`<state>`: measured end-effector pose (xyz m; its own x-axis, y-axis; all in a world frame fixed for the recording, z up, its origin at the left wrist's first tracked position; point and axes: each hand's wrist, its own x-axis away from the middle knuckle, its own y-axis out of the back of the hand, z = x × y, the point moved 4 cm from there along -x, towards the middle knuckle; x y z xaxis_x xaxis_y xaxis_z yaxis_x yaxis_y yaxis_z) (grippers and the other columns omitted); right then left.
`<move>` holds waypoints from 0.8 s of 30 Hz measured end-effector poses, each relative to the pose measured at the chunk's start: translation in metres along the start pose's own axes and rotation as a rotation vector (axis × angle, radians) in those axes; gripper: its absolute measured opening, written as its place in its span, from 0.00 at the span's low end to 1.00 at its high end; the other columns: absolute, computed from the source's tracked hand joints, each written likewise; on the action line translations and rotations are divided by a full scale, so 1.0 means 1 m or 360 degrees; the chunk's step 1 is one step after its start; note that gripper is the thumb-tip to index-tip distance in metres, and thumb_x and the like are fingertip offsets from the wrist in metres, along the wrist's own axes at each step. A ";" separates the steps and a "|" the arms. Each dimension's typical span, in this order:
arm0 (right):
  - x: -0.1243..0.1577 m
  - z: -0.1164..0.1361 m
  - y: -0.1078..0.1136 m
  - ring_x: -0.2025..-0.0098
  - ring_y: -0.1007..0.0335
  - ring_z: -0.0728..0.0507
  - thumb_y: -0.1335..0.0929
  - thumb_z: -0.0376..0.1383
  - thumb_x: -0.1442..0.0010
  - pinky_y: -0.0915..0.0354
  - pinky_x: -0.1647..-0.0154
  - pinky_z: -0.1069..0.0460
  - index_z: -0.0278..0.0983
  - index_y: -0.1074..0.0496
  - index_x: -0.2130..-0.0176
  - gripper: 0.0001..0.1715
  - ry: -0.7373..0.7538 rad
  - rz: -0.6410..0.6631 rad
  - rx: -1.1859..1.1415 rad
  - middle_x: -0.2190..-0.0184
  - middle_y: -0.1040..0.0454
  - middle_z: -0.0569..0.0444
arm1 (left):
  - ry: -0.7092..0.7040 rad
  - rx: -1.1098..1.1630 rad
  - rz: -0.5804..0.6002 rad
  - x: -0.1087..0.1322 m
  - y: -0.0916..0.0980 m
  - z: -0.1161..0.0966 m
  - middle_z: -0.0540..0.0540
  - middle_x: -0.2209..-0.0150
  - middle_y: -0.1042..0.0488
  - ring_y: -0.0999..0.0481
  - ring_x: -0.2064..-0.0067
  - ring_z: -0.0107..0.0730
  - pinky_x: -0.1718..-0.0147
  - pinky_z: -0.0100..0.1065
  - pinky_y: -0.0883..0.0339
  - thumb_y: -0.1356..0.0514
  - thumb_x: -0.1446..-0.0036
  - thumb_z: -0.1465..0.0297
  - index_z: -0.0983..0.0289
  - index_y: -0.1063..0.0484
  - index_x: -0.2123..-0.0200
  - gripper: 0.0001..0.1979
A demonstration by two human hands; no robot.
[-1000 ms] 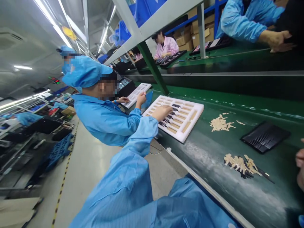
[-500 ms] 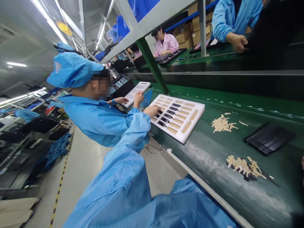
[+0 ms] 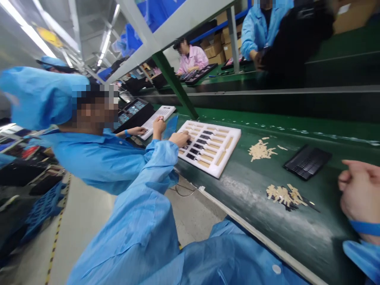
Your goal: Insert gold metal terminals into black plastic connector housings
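My left hand (image 3: pixel 180 139) reaches over the white foam tray (image 3: pixel 216 169), its fingers bent together at the near left slots. What they pinch, if anything, is hidden. Several dark strips (image 3: pixel 198 145) lie in the tray's middle row, and tan strips (image 3: pixel 221 157) show in other slots. At the right edge my right hand (image 3: pixel 360 194) has curled fingers and a blue wristband, just above the green bench; I cannot make out anything in it. The black slotted tray (image 3: pixel 307 162) is nearest to it. Left of that is a pile of small tan-and-black pieces (image 3: pixel 285 196).
Another pile of tan pieces (image 3: pixel 261 150) lies farther back on the green bench (image 3: pixel 231 206). A co-worker in blue (image 3: pixel 101 154) sits close on my left, hands over a white slotted tray (image 3: pixel 162 114). A slanting green post (image 3: pixel 175 85) stands behind the foam tray.
My right hand has come into view from the right edge. The view has shifted, so the bench things appear farther left. My left hand stays at the foam tray.
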<state>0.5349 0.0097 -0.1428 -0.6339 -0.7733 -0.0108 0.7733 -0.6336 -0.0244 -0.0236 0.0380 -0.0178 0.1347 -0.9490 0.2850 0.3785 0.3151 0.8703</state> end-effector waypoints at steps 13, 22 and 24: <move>0.010 0.007 -0.005 0.83 0.42 0.52 0.29 0.42 0.40 0.47 0.84 0.56 0.36 0.21 0.62 0.11 0.0079 0.0166 -0.0046 0.82 0.33 0.61 | -0.1416 -0.0043 -0.0714 0.053 0.079 -0.236 0.58 0.50 0.24 0.23 0.49 0.41 0.52 0.40 0.31 0.38 0.35 0.68 0.63 0.26 0.51 0.11; 0.013 0.008 -0.007 0.83 0.42 0.51 0.30 0.43 0.39 0.47 0.83 0.54 0.37 0.21 0.61 0.12 0.0068 0.0200 -0.0022 0.81 0.33 0.60 | -0.1565 0.0078 -0.0948 0.052 0.076 -0.337 0.60 0.50 0.25 0.23 0.49 0.44 0.54 0.43 0.32 0.41 0.30 0.61 0.65 0.30 0.46 0.16; 0.012 0.007 -0.006 0.82 0.41 0.51 0.30 0.42 0.39 0.46 0.82 0.54 0.36 0.21 0.60 0.13 0.0068 0.0206 0.0006 0.80 0.32 0.60 | -0.1494 0.0208 -0.0938 0.052 0.072 -0.326 0.61 0.51 0.25 0.23 0.49 0.44 0.53 0.42 0.31 0.43 0.30 0.54 0.64 0.31 0.43 0.22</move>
<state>0.5227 0.0036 -0.1357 -0.5286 -0.8470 -0.0562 0.8487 -0.5286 -0.0160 0.3089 0.0147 -0.0709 -0.8006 -0.5976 -0.0437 0.0487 -0.1376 0.9893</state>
